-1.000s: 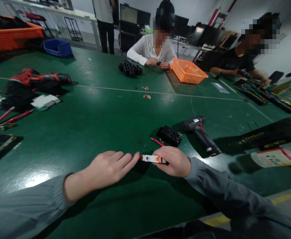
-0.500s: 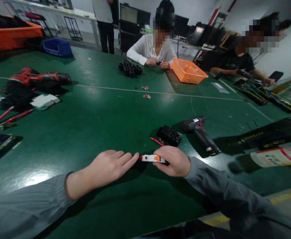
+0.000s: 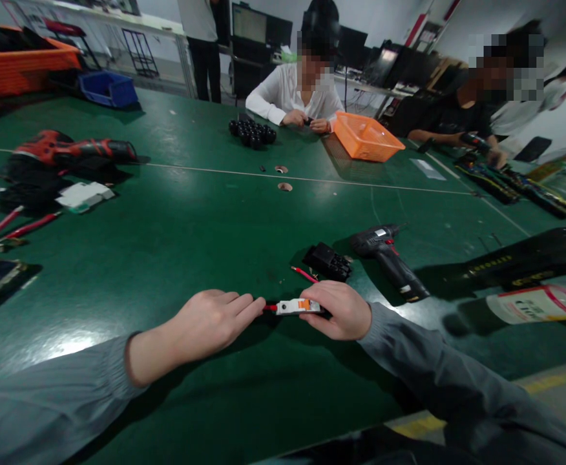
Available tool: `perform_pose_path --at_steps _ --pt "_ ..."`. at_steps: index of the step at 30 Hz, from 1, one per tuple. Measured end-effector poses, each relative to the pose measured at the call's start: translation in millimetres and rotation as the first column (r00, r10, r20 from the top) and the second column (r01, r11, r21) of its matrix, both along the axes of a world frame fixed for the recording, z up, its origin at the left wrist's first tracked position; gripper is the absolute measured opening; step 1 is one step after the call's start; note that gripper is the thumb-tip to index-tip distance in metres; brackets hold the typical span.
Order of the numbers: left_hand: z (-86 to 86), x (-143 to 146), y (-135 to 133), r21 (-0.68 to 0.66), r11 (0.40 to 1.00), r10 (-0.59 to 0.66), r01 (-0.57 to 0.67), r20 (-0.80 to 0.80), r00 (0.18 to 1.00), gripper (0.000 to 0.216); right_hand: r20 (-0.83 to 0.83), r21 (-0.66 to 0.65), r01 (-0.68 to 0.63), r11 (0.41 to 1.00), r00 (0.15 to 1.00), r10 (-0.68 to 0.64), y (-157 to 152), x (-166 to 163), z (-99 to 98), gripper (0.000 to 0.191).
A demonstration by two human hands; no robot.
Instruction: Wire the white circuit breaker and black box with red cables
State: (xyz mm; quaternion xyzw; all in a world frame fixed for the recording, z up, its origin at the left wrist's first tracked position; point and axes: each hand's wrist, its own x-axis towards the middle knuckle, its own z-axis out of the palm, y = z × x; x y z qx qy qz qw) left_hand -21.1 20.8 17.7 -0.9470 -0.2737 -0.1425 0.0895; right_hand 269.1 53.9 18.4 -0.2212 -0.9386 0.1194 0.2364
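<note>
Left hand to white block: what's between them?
In the head view, a short stretch of red wire spans the gap between the left hand and the white block.

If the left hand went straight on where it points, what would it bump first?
The left hand would probably meet the small white-and-orange rectangular block, beyond the thin red wire it seems to hold.

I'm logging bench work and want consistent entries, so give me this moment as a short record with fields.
Left hand: pinches a thin red wire
Right hand: grips a small white rectangular block with an orange part
Wire's far end: at the block's end facing the left hand
Nearby: black boxy plastic part; black pistol-shaped power screwdriver
Across: cluster of shiny black balls; orange plastic basket
Surface: green tabletop
</note>
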Motion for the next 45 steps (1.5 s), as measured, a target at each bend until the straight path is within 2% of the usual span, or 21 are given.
perform_pose_path --at_steps 9,17,25,33,35,41,43,45 --pt "-0.7 -1 -1 0.012 1.0 0.028 -0.029 0.063 0.998 0.018 -0.01 0.059 0.081 0.995 0.997 -0.081 5 8 -3.9 0.021" --pt "-3.8 -11 10 -0.057 0.998 0.037 -0.034 0.05 0.998 0.02 -0.03 -0.037 0.026 0.999 0.999 -0.027 9 11 -4.2 0.021" --pt "-1.9 -7 1 -0.129 0.992 0.003 0.009 0.097 0.995 0.025 -0.056 -0.065 0.083 0.994 0.995 -0.087 8 11 -6.4 0.022" --pt "-6.4 -23 25 -0.141 0.984 0.115 -0.109 0.04 0.992 0.028 -0.052 -0.106 0.054 0.993 0.997 -0.06 10 12 -7.2 0.021" --pt "-4.4 -23 23 -0.123 0.989 0.09 -0.084 0.047 0.995 0.028 -0.063 -0.117 0.077 0.99 0.994 -0.085 10 12 -8.3 0.023" --pt "2.5 -14 8 -0.071 0.988 -0.133 0.138 0.062 0.989 0.024 -0.053 -0.105 0.134 0.985 0.989 -0.14 10 12 -8.5 0.023" --pt "2.5 -16 9 -0.078 0.991 -0.103 0.108 0.065 0.993 0.023 -0.059 -0.098 0.116 0.988 0.991 -0.122 10 12 -8.1 0.022" --pt "1.4 -20 15 -0.089 0.996 0.006 0.003 0.094 0.996 0.024 -0.067 -0.097 0.082 0.992 0.994 -0.089 10 13 -8.1 0.021"
